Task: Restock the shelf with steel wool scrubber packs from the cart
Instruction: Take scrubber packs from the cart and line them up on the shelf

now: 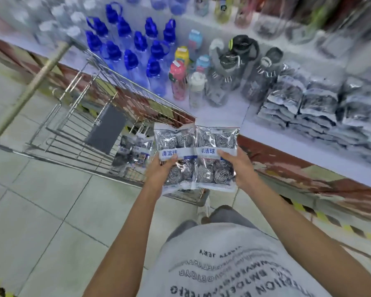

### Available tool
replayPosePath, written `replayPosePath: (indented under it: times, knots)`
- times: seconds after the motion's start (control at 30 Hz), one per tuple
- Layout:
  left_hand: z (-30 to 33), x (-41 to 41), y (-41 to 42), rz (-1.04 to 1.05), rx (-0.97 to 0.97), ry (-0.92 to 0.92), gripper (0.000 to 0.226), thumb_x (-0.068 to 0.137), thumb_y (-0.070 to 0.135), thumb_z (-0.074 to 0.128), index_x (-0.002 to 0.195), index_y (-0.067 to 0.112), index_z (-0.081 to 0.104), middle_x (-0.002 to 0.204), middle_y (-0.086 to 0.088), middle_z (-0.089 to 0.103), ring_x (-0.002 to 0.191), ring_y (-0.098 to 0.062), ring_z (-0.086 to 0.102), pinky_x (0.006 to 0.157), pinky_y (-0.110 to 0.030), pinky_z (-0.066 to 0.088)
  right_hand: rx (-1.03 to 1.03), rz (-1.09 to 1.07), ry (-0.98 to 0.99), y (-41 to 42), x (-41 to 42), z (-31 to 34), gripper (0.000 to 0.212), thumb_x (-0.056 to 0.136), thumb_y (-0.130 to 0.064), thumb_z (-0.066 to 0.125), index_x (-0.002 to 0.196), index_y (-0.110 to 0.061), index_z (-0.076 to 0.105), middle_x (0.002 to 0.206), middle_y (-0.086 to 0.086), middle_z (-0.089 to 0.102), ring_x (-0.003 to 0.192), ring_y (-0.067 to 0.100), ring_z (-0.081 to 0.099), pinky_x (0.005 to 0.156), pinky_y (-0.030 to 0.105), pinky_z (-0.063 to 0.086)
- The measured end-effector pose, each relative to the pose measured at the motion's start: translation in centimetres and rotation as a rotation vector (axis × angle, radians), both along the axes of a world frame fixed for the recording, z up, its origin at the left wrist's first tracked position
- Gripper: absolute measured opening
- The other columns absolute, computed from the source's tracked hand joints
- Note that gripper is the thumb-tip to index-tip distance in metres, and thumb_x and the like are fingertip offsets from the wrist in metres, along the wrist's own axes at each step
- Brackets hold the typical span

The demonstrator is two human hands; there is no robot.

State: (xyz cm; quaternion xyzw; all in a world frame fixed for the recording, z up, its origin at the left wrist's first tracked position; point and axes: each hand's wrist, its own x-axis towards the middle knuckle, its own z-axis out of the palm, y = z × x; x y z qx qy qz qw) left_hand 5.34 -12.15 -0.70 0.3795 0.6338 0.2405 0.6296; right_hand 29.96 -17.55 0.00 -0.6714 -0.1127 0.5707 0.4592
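I hold two clear packs of steel wool scrubbers side by side in front of me, above the cart's near end. My left hand [162, 170] grips the left pack [174, 144] with the thumb on its white label. My right hand [237, 168] grips the right pack [216, 142] the same way. More scrubber packs [131, 153] lie in the wire cart [73, 125]. Stacks of the same packs [321, 112] sit on the white shelf [223, 116] at the right.
Blue-capped bottles [135, 50], coloured drink bottles [178, 80] and large dark jugs [240, 67] stand on the shelf behind the cart. The shelf's red-brown front edge [287, 166] runs diagonally at my right. Tiled floor [41, 200] spreads to the left.
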Motion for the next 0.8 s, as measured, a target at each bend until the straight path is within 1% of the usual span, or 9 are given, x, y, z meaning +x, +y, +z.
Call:
replayPosePath:
  times: [0.1,0.17,0.2,0.3,0.4,0.47,0.6,0.67,0.8]
  knots:
    - [0.9,1.9,-1.5,-0.065,-0.029,-0.063,0.068,0.080,0.060,0.081,0.141,0.047,0.054,0.125,0.025,0.063,0.125,-0.017,0.053,0.111,-0.050,0.041,0.024,-0.069,0.025,-3.3,1.5,1.6,0.067,0.080,-0.037,0.086,0.136,-0.020,0.053,0.094,-0.021,0.051,0.082,-0.002,0.045,0.091,0.040,0.036]
    - [1.1,3.2,-2.4,-0.087,-0.042,-0.077,0.028,0.085,0.052,0.081,0.107,0.048,0.064,0.090,0.033,0.069,0.113,-0.014,0.058,0.100,-0.039,0.042,0.053,-0.106,0.050,-5.6,2.6,2.7,0.059,0.077,-0.040,0.086,0.127,-0.026,0.056,0.098,-0.019,0.053,0.092,0.008,0.052,0.098,0.046,0.039]
    - [1.5,4.0,-2.9,-0.094,-0.057,-0.086,0.028,0.085,0.049,0.081,0.104,0.041,0.062,0.089,0.028,0.071,0.114,-0.015,0.059,0.096,-0.035,0.041,0.065,-0.124,0.052,-6.7,3.3,3.2,0.069,0.078,-0.040,0.085,0.136,-0.021,0.053,0.110,-0.017,0.056,0.106,0.014,0.051,0.107,0.051,0.037]
    - [2.5,7.0,-4.2,-0.162,-0.050,-0.068,0.043,0.084,0.050,0.081,0.117,0.029,0.064,0.112,0.010,0.070,0.120,-0.021,0.061,0.096,-0.037,0.042,0.083,-0.189,0.023,-10.0,5.6,4.0,0.092,0.081,-0.040,0.084,0.157,-0.020,0.035,0.152,-0.008,0.044,0.136,0.023,0.039,0.119,0.061,0.023]
    - [3.1,10.3,-5.5,-0.254,-0.016,-0.054,0.031,0.082,0.055,0.080,0.104,0.042,0.063,0.105,0.020,0.064,0.117,-0.018,0.058,0.105,-0.044,0.041,0.110,-0.265,0.016,-13.1,8.7,4.6,0.099,0.080,-0.039,0.085,0.160,-0.023,0.030,0.162,-0.001,0.037,0.144,0.027,0.036,0.120,0.058,0.024]
    - [3.4,12.8,-6.4,-0.310,-0.016,-0.054,0.040,0.080,0.057,0.080,0.113,0.041,0.063,0.110,0.019,0.063,0.124,-0.020,0.054,0.111,-0.046,0.036,0.108,-0.315,0.006,-15.1,10.9,4.8,0.093,0.080,-0.039,0.086,0.156,-0.023,0.035,0.153,0.004,0.046,0.139,0.028,0.042,0.118,0.056,0.028]
    - [4.3,18.9,-8.3,-0.330,-0.021,-0.083,0.065,0.075,0.055,0.081,0.130,0.024,0.063,0.131,0.005,0.063,0.140,-0.029,0.048,0.120,-0.054,0.031,0.108,-0.386,0.014,-18.9,16.1,5.1,0.039,0.079,-0.036,0.086,0.104,-0.025,0.057,0.106,-0.002,0.067,0.108,0.027,0.061,0.107,0.052,0.045]
    - [4.9,22.1,-9.2,-0.351,-0.035,-0.112,0.074,0.074,0.055,0.081,0.137,0.023,0.060,0.143,0.001,0.059,0.142,-0.028,0.047,0.121,-0.057,0.030,0.086,-0.422,-0.025,-20.6,19.2,5.1,0.039,0.080,-0.032,0.087,0.109,-0.018,0.065,0.111,0.011,0.075,0.115,0.040,0.065,0.108,0.060,0.047]
    - [5.4,28.7,-11.1,-0.380,-0.041,-0.097,0.079,0.075,0.057,0.081,0.142,0.022,0.059,0.160,0.001,0.041,0.144,-0.030,0.044,0.119,-0.060,0.033,0.068,-0.458,-0.059,-24.1,26.1,5.2,0.059,0.071,-0.040,0.091,0.120,-0.019,0.066,0.117,0.010,0.075,0.114,0.034,0.067,0.105,0.057,0.050]
